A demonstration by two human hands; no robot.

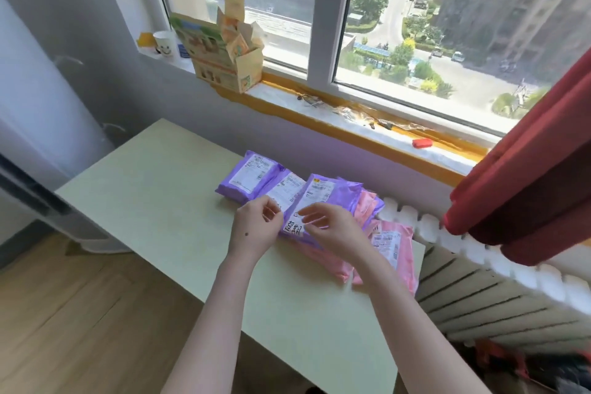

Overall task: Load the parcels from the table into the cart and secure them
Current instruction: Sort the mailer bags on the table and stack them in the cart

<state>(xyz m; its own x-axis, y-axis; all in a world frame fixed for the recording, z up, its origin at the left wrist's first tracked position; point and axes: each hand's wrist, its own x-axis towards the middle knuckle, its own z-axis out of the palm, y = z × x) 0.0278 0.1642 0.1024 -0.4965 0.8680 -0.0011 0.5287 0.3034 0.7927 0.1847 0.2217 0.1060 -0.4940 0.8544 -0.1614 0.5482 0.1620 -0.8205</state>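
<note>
- Several soft plastic mailer parcels (244, 181), purple and pink, white shipping labels up, overlapping in a loose row on the far right part of a pale green rectangular table (144, 201), window side
- Purple ones at left and middle of the row, pink ones at right and underneath; rightmost pink parcel (391, 246) at the table's right edge, just beside the radiator
- On top of the heap, between both hands: front purple parcel (335, 195), white label with black handwritten characters at its near end
- Left hand (256, 227): back up, fingers curled, thumb and fingertips closed on that parcel's left edge by the label
- Right hand (335, 230): fingers bent over the lower part of the label, touching it; can't tell pinch from plain touch, fingertips blurred
- Both forearms bare, reaching in from the bottom of the view over the near table edge
- On the white windowsill (281, 93) behind the table, yellow-orange tape along its front: open printed cardboard box (224, 64) stuffed with paper sachets, white paper cup with a smiley face (164, 43) just left of it, small red oblong object (422, 143) well to the right, scraps of clear film between
- Dark red fabric curtain (527, 169) hanging at right, over a white ribbed radiator (479, 297) under the sill
- Tall white appliance (38, 125) against the left wall, light wood plank floor (64, 313) below
</note>
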